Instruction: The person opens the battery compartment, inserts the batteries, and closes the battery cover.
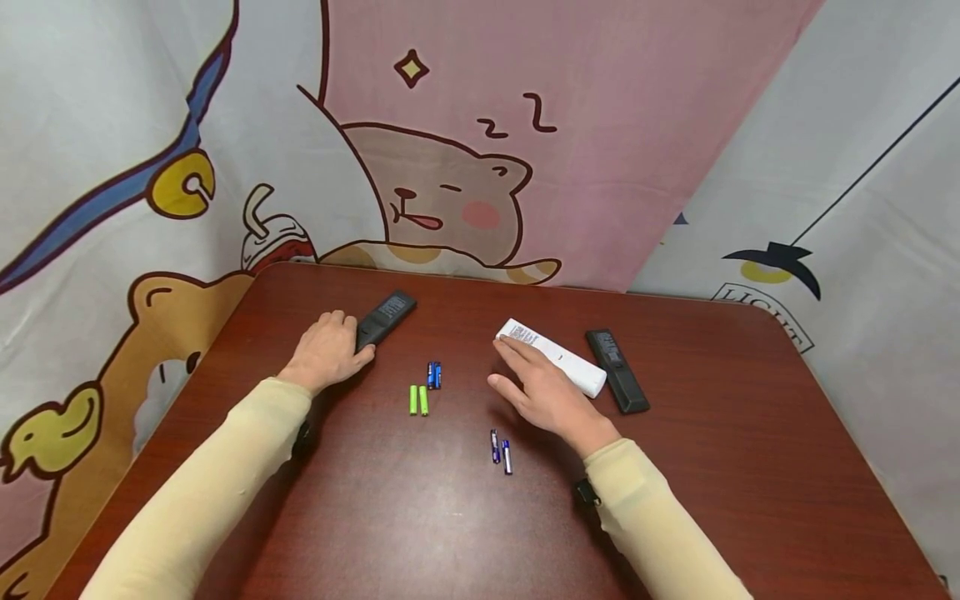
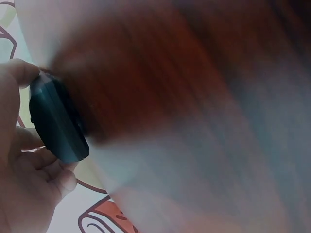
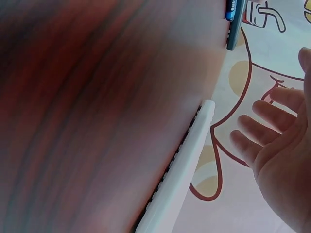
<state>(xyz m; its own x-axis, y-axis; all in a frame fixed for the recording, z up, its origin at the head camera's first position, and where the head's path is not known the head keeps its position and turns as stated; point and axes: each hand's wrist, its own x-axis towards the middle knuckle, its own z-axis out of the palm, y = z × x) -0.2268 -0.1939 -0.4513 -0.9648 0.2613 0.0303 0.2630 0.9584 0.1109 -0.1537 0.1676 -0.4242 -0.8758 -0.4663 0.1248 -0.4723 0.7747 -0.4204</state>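
Observation:
At the left of the table, my left hand (image 1: 327, 350) grips the near end of a black remote control (image 1: 392, 310). The left wrist view shows the thumb on one side of that remote (image 2: 56, 119) and the fingers on the other. My right hand (image 1: 551, 392), fingers loosely extended, hovers beside a white remote control (image 1: 566, 362) and overlaps it in the head view. In the right wrist view, this hand (image 3: 284, 141) holds nothing, and the white remote (image 3: 182, 170) lies apart from it. Another black remote (image 1: 617, 371) lies just right of the white one.
Between the hands lie two blue batteries (image 1: 434, 375) and two green batteries (image 1: 418, 400). Nearer to me are two dark-blue and silver batteries (image 1: 507, 457). The brown table (image 1: 405, 525) meets a cartoon-printed curtain (image 1: 600, 150) at its back edge.

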